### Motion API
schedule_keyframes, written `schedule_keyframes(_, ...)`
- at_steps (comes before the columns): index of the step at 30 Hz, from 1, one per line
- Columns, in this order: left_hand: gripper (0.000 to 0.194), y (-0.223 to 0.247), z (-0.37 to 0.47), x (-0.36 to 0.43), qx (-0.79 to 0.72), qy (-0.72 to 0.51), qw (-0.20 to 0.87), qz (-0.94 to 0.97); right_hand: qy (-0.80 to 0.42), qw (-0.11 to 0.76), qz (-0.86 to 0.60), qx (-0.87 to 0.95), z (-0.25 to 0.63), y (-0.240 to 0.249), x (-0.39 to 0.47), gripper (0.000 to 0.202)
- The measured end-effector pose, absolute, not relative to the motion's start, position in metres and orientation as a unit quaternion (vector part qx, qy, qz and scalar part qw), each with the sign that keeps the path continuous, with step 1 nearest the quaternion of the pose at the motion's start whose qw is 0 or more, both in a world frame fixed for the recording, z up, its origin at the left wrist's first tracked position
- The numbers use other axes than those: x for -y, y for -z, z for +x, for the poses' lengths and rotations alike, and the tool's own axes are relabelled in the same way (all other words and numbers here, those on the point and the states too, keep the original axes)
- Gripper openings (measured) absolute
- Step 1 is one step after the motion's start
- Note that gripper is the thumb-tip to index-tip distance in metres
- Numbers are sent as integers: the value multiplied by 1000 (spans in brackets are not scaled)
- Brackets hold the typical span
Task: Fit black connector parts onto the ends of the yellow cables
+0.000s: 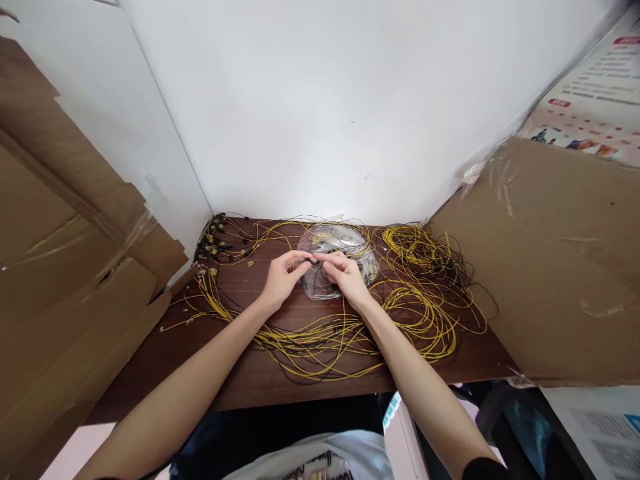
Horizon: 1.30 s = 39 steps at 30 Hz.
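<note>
My left hand (pixel 285 275) and my right hand (pixel 346 275) meet fingertip to fingertip near the table's middle. Between them is a small black piece (pixel 313 261), pinched by both hands; its details are too small to tell. Just behind and below the hands lies a clear plastic bag (pixel 320 289) with small parts in it. A long bundle of yellow and black wires (pixel 310 348) curves across the table under my forearms. To the right, more wires (pixel 415 250) lie in loose coils. A cluster of black and yellow wire ends (pixel 215 240) sits at the back left.
The brown table (pixel 240 393) has a white wall (pixel 320 113) behind it. Cardboard stands on the left (pixel 65 287) and on the right (pixel 550 267). A white printed bag (pixel 320 457) is below the table's front edge, near my body.
</note>
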<state>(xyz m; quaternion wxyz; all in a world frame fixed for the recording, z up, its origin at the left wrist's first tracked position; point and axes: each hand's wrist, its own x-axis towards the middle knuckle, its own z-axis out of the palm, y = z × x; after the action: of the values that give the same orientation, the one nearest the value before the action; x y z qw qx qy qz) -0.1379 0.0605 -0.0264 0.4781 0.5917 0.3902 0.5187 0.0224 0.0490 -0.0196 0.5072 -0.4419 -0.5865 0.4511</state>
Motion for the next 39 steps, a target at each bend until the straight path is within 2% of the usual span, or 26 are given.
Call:
schedule_keyframes(4, 26, 23, -138, -60, -407, -522, 498, 561, -520, 519, -416, 536, 20, 17, -47, 34)
schedule_keyframes(10, 30, 25, -140, -61, -398, -479, 475, 621, -579, 526, -404, 474, 18, 15, -49, 33)
schedule_keyframes(20, 21, 34, -139, -65, -401, -484, 441, 641, -475, 508, -464, 549, 16, 21, -49, 23)
schedule_keyframes(27, 25, 32, -140, -63, -418, -464, 426, 655, -499, 537, -448, 511, 13, 22, -48, 28)
schedule_keyframes(39, 24, 29, -139, -61, -411, -466, 431, 654, -488, 526, -456, 527, 15, 22, -49, 30)
